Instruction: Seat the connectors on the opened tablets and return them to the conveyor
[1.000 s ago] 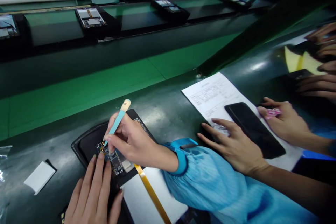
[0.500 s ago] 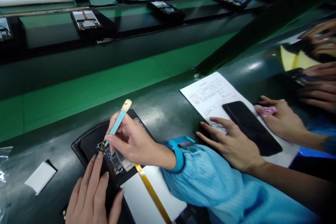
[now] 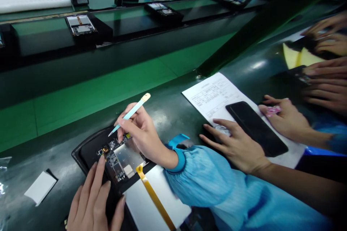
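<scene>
My right hand (image 3: 145, 133) pinches light blue tweezers (image 3: 130, 113), their tip pointing down left, raised above the top edge of a circuit board (image 3: 111, 162). The board, with a silver metal shield, belongs to an opened device in a black holder (image 3: 84, 146). My left hand (image 3: 92, 202) lies along the device's left side with fingers stretched out, the index fingertip by a small gold connector (image 3: 103, 150) at the board's corner. Below the board is a flat silver-white battery (image 3: 142, 205), crossed by an orange-gold flex cable (image 3: 155, 196).
A white piece of paper (image 3: 40, 188) lies left of the holder. To the right, a co-worker's hands (image 3: 241, 149) rest near a black phone (image 3: 256, 128) on a printed sheet (image 3: 204, 92). Opened devices (image 3: 81, 25) sit on the line behind, and a dark slanted post (image 3: 244, 36) rises at the right.
My right hand has lifted the tweezers up and right, away from the connector, and tilted them flatter. More of the board and shield shows. My left hand stays in place.
</scene>
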Demonstrator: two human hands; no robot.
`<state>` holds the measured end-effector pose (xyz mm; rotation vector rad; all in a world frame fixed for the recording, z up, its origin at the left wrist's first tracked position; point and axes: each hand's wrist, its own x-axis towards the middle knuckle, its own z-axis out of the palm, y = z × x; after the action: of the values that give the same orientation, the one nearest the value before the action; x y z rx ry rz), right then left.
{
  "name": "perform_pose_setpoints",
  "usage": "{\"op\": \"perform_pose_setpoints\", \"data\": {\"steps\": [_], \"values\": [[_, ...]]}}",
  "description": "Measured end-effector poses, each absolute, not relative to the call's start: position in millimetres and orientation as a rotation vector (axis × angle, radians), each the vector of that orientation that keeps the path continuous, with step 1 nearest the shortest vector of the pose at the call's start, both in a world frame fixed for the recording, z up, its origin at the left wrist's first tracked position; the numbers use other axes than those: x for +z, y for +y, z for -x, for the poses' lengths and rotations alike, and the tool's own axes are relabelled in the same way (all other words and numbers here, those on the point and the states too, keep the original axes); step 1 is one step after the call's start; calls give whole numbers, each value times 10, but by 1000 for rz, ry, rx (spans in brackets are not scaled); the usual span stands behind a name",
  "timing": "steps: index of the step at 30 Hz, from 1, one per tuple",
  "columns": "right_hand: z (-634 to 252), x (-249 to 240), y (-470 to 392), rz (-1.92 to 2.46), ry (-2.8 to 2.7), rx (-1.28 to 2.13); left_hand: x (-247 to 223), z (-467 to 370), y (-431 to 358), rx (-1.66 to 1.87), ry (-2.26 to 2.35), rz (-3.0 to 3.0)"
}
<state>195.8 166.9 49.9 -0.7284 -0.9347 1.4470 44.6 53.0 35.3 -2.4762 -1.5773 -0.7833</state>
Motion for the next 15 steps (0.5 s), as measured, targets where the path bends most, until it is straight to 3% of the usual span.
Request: {"op": "perform_pose_setpoints", "data": {"steps": [15], "values": [[-1967,494,1727,756,-816,1379,364,-442,531,-796,-1606,2487]]}}
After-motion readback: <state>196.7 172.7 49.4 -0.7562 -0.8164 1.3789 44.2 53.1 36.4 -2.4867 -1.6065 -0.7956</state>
